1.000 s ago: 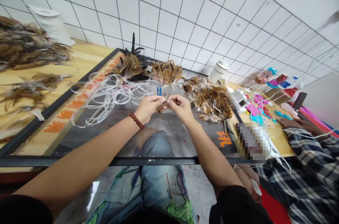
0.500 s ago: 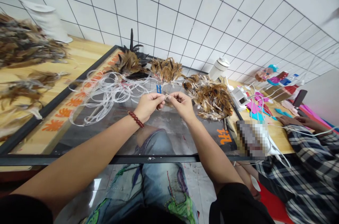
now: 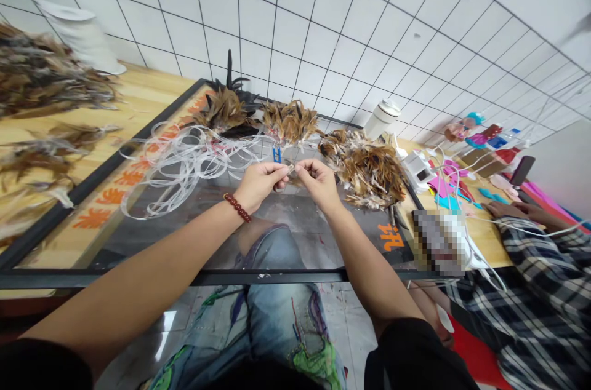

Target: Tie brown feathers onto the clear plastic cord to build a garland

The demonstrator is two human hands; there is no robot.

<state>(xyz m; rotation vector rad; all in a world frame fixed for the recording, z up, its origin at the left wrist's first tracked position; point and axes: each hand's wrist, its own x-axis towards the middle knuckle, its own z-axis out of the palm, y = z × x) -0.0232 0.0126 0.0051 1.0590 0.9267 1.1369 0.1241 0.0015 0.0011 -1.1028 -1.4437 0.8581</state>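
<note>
Over the glass tabletop, my left hand pinches a small, pale brown feather between thumb and fingers. My right hand is closed in a pinch at the feather's other side; its fingertips partly hide it. Just behind my left fingertips lies a blue clip. A tuft of brown feathers stands beyond the clip, with a darker feather bunch to its left. Right of my right hand is a loose heap of brown feathers. Clear plastic strips lie coiled left of my hands.
More feathers and a white spool are at far left. A white bottle stands by the tiled wall. On the right are a charger, cables, coloured pieces and a co-worker's plaid sleeve.
My right fingertips have shifted very slightly right, and the feather's visible part has changed a little. Both hands otherwise stay in place.
</note>
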